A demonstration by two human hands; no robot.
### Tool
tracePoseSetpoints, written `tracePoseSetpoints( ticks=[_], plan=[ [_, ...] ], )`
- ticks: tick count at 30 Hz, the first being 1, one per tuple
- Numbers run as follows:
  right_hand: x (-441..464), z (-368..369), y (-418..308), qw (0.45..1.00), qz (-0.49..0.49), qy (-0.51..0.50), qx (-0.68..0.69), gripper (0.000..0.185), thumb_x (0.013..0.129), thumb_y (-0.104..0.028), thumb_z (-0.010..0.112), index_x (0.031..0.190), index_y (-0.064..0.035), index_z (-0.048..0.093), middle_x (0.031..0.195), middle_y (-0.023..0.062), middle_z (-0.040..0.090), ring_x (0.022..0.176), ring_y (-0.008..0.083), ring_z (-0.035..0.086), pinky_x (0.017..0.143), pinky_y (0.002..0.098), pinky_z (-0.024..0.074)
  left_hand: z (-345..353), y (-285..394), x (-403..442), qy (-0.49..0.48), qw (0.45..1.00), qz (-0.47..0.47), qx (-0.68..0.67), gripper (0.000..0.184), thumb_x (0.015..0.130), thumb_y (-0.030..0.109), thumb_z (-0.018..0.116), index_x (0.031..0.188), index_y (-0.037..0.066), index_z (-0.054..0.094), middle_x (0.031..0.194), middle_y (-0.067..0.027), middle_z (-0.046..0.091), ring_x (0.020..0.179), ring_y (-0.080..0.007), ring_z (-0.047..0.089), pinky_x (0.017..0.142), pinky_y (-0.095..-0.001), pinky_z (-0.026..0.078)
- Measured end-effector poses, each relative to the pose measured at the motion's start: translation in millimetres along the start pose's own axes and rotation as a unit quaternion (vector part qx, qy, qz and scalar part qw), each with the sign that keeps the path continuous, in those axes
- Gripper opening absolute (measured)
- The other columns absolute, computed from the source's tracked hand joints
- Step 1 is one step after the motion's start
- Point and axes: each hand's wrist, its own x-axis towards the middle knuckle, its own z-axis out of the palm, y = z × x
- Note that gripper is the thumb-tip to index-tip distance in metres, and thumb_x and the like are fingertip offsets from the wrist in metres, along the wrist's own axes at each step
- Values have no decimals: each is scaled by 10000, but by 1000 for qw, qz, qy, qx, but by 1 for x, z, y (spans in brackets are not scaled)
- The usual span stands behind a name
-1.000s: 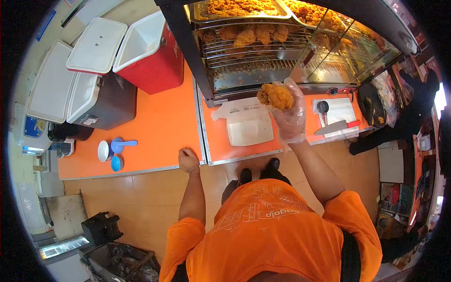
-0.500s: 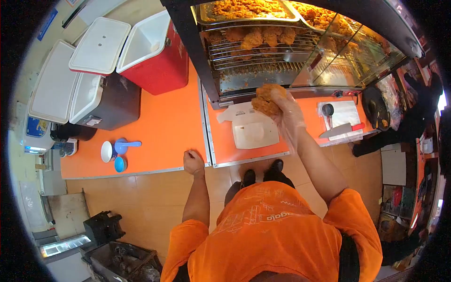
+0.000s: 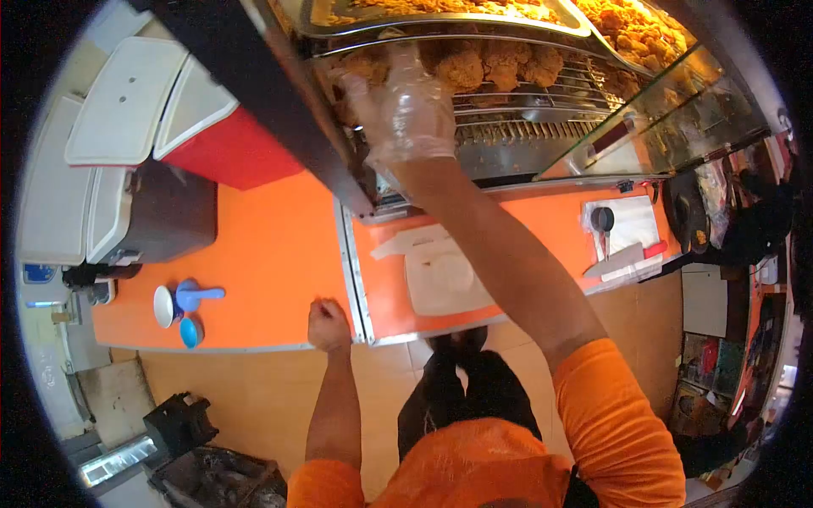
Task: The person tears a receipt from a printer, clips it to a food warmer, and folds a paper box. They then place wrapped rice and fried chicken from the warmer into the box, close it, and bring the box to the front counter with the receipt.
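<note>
My right hand (image 3: pixel 411 114), in a clear plastic glove, reaches into the lit display cabinet at its left side. Its fingers look spread beside a piece of fried chicken (image 3: pixel 366 64) on the wire rack; blur and the glove hide the exact contact. More fried chicken (image 3: pixel 461 69) lies just right of the hand. My left hand (image 3: pixel 329 325) is bare and curled into a fist at the counter's front edge, with nothing visible in it. Below my right forearm, an opened white takeaway box (image 3: pixel 436 275) lies on the orange counter, partly covered by the arm.
Metal trays of fried pieces (image 3: pixel 440 10) fill the cabinet's top. A knife (image 3: pixel 622 258) and a black-cupped scoop (image 3: pixel 602 222) lie on the right. Leftward are a red cooler (image 3: pixel 241 148), a grey cooler (image 3: pixel 174 207), a blue handled cup (image 3: pixel 196 294) and small bowls.
My right hand has moved from above the box, where it held fried chicken, up and left into the cabinet. The view has shifted nearer the cabinet. My left hand stays in a fist.
</note>
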Motion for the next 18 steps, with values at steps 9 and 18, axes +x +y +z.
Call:
tracePoseSetpoints(
  ticks=[9,18],
  plan=[
    [-7,-31,8,994,-71,12,-77,546,899,-475,642,1216,-33,603,1140,197,614,1092,372,610,897,469,511,-4,1,-2,4,1000,-5,24,322,934,346,544,819,58,631,722,-148,669,654,-369,649,573,-481,500],
    [-17,-53,51,972,-60,197,-115,635,832,-469,732,1256,-24,573,1022,201,660,978,381,653,876,493,489,3,-8,-2,17,1000,4,24,288,923,308,540,823,52,628,763,-157,678,685,-370,662,593,-488,512]
  ],
)
